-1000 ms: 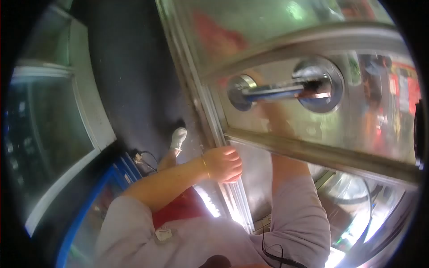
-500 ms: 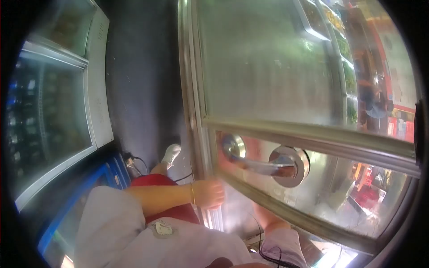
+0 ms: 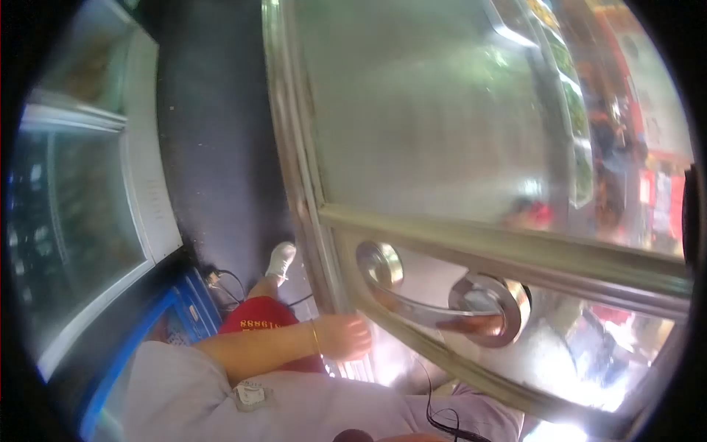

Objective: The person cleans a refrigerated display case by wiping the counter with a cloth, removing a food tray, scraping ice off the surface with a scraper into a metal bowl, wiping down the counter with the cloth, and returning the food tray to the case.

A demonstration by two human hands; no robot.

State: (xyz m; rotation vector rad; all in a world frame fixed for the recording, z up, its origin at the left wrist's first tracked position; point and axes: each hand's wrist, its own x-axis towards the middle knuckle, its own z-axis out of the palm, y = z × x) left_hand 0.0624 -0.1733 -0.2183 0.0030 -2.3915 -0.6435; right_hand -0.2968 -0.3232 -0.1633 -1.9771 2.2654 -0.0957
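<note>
My left hand [image 3: 345, 337], with a thin gold bracelet at the wrist, is closed beside the metal upright [image 3: 313, 206] of a glass-panelled frame. Its palm side is hidden, so I cannot make out what it holds, if anything. Right of it, a curved chrome handle [image 3: 434, 313] with two round mounts shows below the wide metal crossbar [image 3: 515, 254]. My right hand is not visible; only the pale sleeve [image 3: 486, 412] shows, below the frame's lower bar.
A glass-fronted cabinet [image 3: 143, 177] stands left of the dark floor [image 3: 221, 147]. Below it is a blue crate-like object [image 3: 188, 306]. Near my white shoe [image 3: 282, 259] lies a black cable [image 3: 232, 280]. Trays with green contents [image 3: 573, 110] appear through the glass.
The handle and crossbar sit lower in view than a second ago. My right forearm, seen through the glass earlier, has gone out of sight. My left hand, still closed, appears lower and further left.
</note>
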